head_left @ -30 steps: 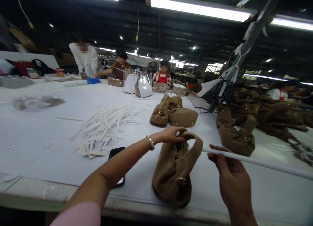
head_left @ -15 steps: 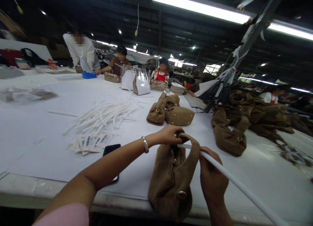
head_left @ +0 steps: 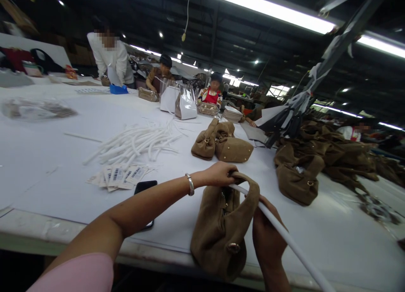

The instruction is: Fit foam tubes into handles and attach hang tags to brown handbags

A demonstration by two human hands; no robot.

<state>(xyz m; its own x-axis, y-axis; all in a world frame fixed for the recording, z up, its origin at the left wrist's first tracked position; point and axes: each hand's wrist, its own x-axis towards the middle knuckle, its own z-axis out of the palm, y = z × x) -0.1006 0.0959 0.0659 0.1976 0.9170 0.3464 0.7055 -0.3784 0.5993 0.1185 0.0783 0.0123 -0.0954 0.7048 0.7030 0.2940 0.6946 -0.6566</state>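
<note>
A brown suede handbag stands near the front edge of the white table. My left hand is closed on the near end of its curved handle. My right hand, just right of the bag, is wrapped round a long white foam tube. The tube's tip lies under the handle beside my left fingers, and its far end runs off the lower right. A silver bangle sits on my left wrist.
Loose white tubes, barcode tags and a black phone lie left of the bag. Two finished bags stand behind it; a heap of brown bags fills the right. Three people work at the far end.
My right hand has carried the white tube from the right over to the bag, and its tip has slid in under the handle. My left hand has stayed on the handle.
</note>
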